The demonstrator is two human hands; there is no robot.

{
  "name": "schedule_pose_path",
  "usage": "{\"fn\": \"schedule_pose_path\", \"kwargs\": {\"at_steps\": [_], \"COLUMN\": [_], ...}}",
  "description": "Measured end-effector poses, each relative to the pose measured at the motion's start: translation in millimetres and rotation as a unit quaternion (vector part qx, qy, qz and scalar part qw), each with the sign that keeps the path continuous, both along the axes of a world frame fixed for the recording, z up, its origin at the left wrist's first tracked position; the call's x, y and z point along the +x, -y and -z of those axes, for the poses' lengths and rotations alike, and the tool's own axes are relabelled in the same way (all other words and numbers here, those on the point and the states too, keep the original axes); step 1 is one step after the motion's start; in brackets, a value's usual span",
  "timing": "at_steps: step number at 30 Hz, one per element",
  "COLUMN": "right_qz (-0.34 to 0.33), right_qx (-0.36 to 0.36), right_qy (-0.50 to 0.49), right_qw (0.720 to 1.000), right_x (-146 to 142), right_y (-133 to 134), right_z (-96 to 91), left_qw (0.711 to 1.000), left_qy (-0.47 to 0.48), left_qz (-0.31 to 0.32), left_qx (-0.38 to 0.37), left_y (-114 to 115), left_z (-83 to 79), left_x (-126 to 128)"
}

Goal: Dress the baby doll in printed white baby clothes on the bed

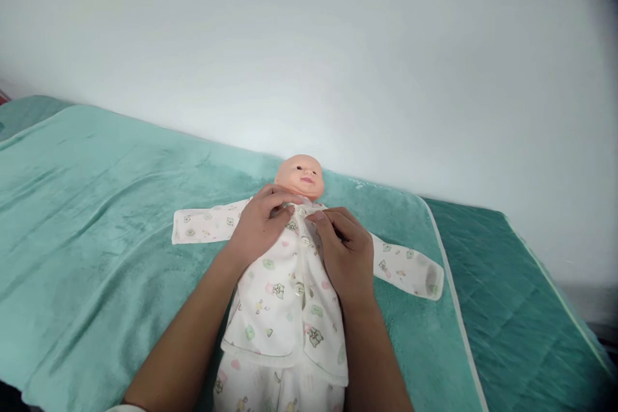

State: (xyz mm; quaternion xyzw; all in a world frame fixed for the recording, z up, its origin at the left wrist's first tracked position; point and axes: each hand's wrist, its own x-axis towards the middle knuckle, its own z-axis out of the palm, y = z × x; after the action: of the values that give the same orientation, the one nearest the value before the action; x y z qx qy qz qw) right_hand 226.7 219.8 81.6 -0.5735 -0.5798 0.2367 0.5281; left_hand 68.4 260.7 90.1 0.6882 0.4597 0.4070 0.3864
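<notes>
A baby doll (300,174) lies on its back, dressed in a white baby shirt (275,290) printed with small animals, and matching trousers (251,383). Both shirt sleeves stretch out sideways, and no doll hands show at the cuffs. At the collar, my left hand (263,222) pinches the shirt's front edge beside the top button (302,212). Opposite it, my right hand (348,251) has thumb and bent fingers closed on the other front edge. Further buttons (299,288) run down the front. Whether the top one is fastened is partly hidden by my fingers.
A light green plush blanket (120,206) with pale edging lies under the doll. Beneath it, a darker green quilted cover (502,283) shows at the right. A white wall (309,64) rises directly behind the doll's head.
</notes>
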Motion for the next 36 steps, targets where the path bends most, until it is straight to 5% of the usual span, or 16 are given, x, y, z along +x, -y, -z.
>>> {"fn": "schedule_pose_path", "kwargs": {"at_steps": [19,26,36], "right_qz": [0.077,0.000,-0.020], "right_qx": [0.013,-0.026,-0.085], "right_qy": [-0.025,0.107,0.205], "right_qw": [0.997,0.994,0.975], "right_x": [9.3,-2.0,-15.0], "right_y": [7.2,34.0,90.8], "right_z": [-8.7,-27.2,-19.4], "left_qw": [0.998,0.999,0.993], "left_qy": [0.011,0.031,-0.028], "left_qz": [-0.039,0.001,0.056], "left_qx": [0.041,0.032,0.096], "left_y": [6.3,33.7,83.4], "left_z": [-10.5,-14.5,6.9], "left_x": [-3.4,5.0,-21.1]}}
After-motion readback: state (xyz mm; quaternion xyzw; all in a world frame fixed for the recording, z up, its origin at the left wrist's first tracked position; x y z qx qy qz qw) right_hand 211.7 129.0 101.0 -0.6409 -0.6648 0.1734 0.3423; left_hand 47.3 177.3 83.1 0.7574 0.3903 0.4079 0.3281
